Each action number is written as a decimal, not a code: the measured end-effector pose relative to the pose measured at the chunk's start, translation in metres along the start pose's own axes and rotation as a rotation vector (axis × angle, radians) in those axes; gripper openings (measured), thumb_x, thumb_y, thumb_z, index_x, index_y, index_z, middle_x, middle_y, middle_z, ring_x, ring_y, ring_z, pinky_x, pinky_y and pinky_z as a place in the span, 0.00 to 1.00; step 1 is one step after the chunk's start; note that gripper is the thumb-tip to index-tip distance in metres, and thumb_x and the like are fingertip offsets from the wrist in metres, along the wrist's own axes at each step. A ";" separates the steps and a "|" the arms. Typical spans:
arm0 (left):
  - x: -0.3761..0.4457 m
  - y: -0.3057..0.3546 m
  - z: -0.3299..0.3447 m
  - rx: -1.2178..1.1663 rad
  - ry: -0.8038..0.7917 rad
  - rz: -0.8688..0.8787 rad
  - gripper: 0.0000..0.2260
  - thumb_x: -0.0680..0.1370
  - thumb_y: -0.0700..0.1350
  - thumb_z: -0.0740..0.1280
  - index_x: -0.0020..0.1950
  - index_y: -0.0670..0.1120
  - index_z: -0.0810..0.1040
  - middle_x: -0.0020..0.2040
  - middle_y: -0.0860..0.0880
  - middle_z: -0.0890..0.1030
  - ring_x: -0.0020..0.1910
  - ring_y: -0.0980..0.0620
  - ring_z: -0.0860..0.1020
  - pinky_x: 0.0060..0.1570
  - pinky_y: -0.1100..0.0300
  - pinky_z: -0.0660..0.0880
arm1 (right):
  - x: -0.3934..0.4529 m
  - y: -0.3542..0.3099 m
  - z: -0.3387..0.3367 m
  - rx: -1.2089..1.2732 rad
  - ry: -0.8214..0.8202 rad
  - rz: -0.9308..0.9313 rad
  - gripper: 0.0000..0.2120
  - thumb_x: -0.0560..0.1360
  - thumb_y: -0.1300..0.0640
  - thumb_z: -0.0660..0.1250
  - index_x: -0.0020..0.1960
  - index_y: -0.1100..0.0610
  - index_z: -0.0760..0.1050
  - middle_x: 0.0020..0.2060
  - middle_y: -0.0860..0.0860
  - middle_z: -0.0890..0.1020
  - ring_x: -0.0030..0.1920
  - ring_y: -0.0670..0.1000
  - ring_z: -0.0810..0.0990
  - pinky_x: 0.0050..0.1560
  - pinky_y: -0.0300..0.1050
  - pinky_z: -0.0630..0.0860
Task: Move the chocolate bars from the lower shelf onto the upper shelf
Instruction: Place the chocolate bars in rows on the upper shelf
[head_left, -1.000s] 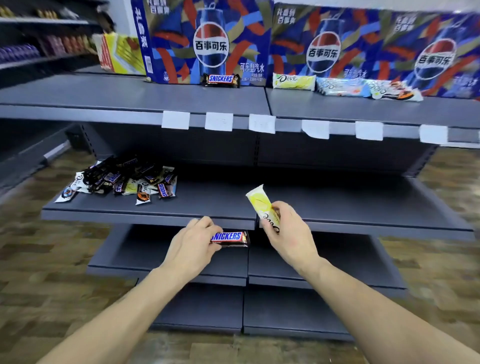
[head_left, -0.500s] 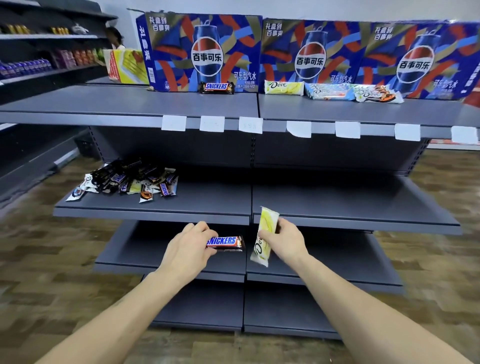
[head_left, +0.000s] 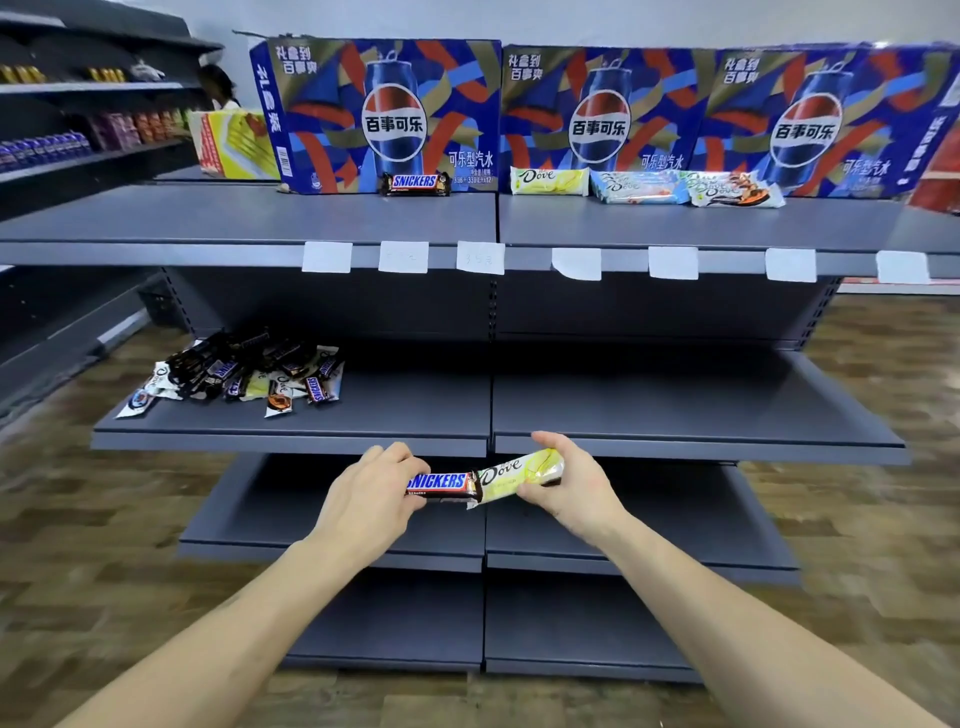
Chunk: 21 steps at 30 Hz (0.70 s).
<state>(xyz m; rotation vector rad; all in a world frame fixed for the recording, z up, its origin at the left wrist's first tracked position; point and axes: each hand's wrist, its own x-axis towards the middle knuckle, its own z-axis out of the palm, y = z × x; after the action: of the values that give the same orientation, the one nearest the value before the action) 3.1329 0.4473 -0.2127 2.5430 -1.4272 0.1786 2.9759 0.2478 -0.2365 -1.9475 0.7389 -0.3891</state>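
Left hand (head_left: 371, 499): it is pinching one end of a shiny brown Snickers bar (head_left: 441, 486), fingers curled round it.
Right hand (head_left: 569, 480): it is gripping a pale yellow Dove bar (head_left: 519, 474) with curled fingers and thumb.
The two held bars: they are lying flat, end to end and touching in the middle, in front of the lower shelf's edge.
Lower shelf (head_left: 675, 415): a flat grey metal board. A messy pile of bars (head_left: 239, 374) is sitting on its left side, in crinkly dark, white and yellow wrappers.
Upper shelf (head_left: 234, 223): smooth grey metal with small white paper tags (head_left: 326, 256) hanging on its front edge.
Bars already up there: a brown Snickers (head_left: 415, 183), then a yellow Dove (head_left: 549, 181), a light blue bar (head_left: 641, 187) and a white and orange bar (head_left: 735, 190), all long and thin, lying in a row.
Cola boxes (head_left: 384, 114): big square cardboard boxes in blue, red and gold are standing behind the bars, touching them.
Floor (head_left: 78, 519): brown wood-look boards.
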 end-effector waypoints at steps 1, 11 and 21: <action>0.001 0.002 0.000 0.005 -0.001 0.005 0.15 0.78 0.53 0.65 0.64 0.56 0.73 0.54 0.58 0.72 0.50 0.56 0.70 0.45 0.63 0.70 | -0.002 0.001 -0.003 -0.025 -0.003 -0.008 0.31 0.71 0.59 0.76 0.70 0.47 0.68 0.55 0.45 0.79 0.47 0.41 0.79 0.39 0.27 0.72; 0.011 0.040 -0.018 0.000 0.057 0.085 0.14 0.78 0.52 0.65 0.63 0.55 0.74 0.54 0.58 0.72 0.50 0.56 0.70 0.44 0.64 0.67 | -0.028 -0.015 -0.041 -0.363 0.166 -0.291 0.19 0.71 0.56 0.76 0.57 0.46 0.72 0.53 0.39 0.74 0.52 0.42 0.74 0.53 0.37 0.71; 0.024 0.067 -0.055 0.034 0.186 0.185 0.12 0.77 0.51 0.67 0.60 0.55 0.76 0.53 0.57 0.75 0.48 0.54 0.72 0.45 0.60 0.71 | -0.035 -0.047 -0.091 -0.354 0.270 -0.406 0.19 0.69 0.55 0.76 0.50 0.42 0.69 0.46 0.37 0.76 0.48 0.40 0.75 0.46 0.37 0.71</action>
<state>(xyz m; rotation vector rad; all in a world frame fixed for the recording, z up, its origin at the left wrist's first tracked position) 3.0880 0.4074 -0.1458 2.3462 -1.5943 0.4597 2.9138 0.2238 -0.1510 -2.4172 0.6063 -0.8265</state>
